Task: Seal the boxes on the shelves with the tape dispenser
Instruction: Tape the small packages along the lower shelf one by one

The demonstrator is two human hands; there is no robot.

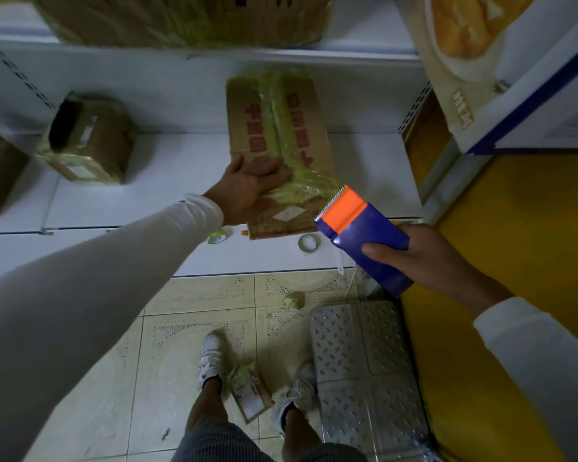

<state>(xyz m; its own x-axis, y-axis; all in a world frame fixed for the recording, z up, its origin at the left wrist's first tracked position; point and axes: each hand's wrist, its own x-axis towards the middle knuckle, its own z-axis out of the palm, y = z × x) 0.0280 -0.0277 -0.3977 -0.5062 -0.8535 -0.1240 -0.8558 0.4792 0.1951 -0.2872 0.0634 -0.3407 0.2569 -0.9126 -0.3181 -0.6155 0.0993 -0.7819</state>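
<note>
On white shelf (pixel 154 201): taped box (pixel 277 141), centre, pressed flat under left hand (pixel 251 185). Right hand (pixel 424 258), near right, gripping blue-orange dispenser (pixel 364 238), just off box's near corner.

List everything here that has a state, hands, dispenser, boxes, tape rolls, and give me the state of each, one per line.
left hand: flat, pressing on the taped box
taped box: closed, yellowish tape along its seam, lying on the shelf
right hand: gripping the tape dispenser
tape dispenser: held in the air, toothed edge toward the box, not touching it
small box: taped, tilted
tape roll: lying flat
</note>
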